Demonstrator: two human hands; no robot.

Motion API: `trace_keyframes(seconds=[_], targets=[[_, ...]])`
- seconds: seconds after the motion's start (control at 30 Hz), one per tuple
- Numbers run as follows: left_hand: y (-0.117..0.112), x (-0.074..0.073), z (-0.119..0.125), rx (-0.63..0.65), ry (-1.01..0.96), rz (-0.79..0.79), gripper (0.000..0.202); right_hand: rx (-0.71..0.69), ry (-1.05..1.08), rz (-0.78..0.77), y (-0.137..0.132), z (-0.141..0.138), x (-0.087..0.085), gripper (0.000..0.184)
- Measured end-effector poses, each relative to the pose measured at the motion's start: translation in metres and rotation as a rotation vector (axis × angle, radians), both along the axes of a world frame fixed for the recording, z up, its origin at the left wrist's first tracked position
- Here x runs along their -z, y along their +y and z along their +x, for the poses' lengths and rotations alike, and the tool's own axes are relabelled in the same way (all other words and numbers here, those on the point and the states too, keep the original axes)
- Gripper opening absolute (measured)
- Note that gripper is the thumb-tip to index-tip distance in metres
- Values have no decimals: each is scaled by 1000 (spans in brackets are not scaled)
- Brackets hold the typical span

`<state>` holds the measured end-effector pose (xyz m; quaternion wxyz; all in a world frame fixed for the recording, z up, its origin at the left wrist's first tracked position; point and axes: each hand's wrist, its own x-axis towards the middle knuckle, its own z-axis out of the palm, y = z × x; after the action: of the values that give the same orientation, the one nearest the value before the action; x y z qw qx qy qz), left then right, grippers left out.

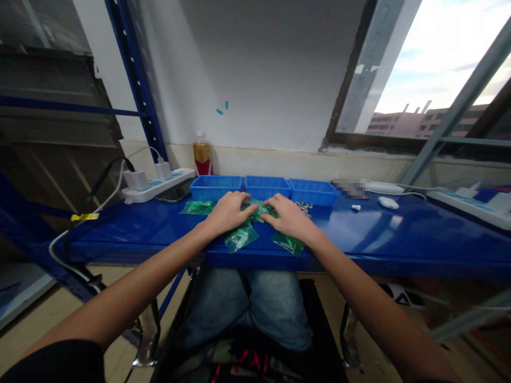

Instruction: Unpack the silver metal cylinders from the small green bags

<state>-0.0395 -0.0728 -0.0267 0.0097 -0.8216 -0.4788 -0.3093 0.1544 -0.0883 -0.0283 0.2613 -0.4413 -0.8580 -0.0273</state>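
Observation:
Both my hands rest on a pile of small green translucent bags (241,237) on the blue bench (399,234). My left hand (228,211) has its fingers curled onto a bag near the middle of the pile. My right hand (288,217) lies beside it, fingers bent and pinching the same green bag (259,210) between the two hands. Another green bag (196,207) lies to the left and one (288,243) sticks out under my right wrist. Small metal screws (304,205) lie just right of my right hand.
Three blue trays (215,187) (266,186) (313,191) stand in a row behind the bags. A white power strip (159,184) with chargers and a dark phone (174,194) sit at the left, a bottle (202,154) behind. A white mouse (388,202) and another power strip (471,207) lie at the right.

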Motion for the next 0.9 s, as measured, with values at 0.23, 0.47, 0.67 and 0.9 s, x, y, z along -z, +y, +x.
trace_keyframes(seconds=[0.23, 0.47, 0.67, 0.9], targets=[[2, -6, 5, 214, -346, -32, 39, 30, 259, -65, -6, -2, -11, 25], [-14, -6, 10, 431, -68, 341, 22, 47, 722, -474, 3, 3, -16, 49], [-10, -8, 8, 474, -39, 314, 22, -5, 804, -406, 2, 5, -17, 30], [15, -32, 11, 318, -226, -147, 54, 6, 561, 28, -7, 0, -18, 17]])
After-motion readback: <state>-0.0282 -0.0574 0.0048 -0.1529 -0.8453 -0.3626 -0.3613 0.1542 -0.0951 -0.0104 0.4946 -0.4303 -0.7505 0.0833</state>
